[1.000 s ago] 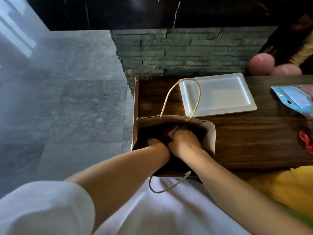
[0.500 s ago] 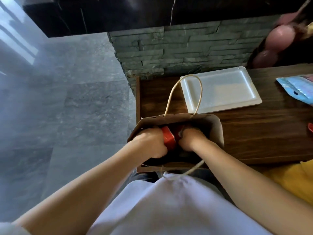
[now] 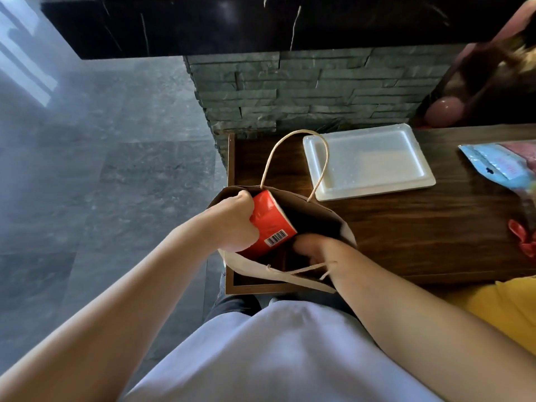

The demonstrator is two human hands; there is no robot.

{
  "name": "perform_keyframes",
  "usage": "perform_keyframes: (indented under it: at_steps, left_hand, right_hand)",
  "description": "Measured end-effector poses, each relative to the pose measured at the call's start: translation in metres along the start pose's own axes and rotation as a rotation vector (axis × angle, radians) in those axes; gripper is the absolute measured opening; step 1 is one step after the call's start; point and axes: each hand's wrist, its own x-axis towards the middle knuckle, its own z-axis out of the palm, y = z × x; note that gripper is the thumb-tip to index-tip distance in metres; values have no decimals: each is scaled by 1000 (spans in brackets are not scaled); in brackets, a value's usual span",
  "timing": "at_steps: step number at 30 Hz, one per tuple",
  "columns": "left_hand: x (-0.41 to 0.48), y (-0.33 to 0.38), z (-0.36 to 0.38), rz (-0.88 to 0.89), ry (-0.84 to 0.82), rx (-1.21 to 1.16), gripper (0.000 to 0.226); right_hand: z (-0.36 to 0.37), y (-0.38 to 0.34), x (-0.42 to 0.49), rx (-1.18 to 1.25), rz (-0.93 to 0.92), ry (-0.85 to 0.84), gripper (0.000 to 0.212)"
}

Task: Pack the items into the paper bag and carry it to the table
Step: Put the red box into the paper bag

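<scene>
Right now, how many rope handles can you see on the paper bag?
2. The far handle stands up, arching over the tray's corner; the near handle droops over the right wrist by the near rim.

Matt brown paper bag [image 3: 333, 219], glossy red pack [image 3: 271, 219], smooth white plastic tray [image 3: 368, 161], dark grained wooden table [image 3: 420, 227].

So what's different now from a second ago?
The left hand has lifted the red pack up to the mouth of the paper bag, its grip closed around it. The right hand stays down inside the bag. The white tray hasn't moved.
</scene>
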Motion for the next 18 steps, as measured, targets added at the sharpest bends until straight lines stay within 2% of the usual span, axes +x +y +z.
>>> perform_keyframes:
  at_steps: [5,8,13,17,18]
  left_hand:
    - [-8,8,17,-15,89,325,63]
    - [-4,10,21,-16,70,451,63]
    - [5,8,20,29,83,443,65]
    - [15,4,19,132,43,332,62]
    - [18,3,19,174,21,281,60]
  right_hand:
    - [15,4,3,78,-24,-17,45]
    - [13,4,0,167,-29,7,46]
    - [-10,-5,-21,165,-55,166,42]
    - [-20,1,-40,241,-324,-24,67]
    - [-19,2,-44,284,-360,-40,67]
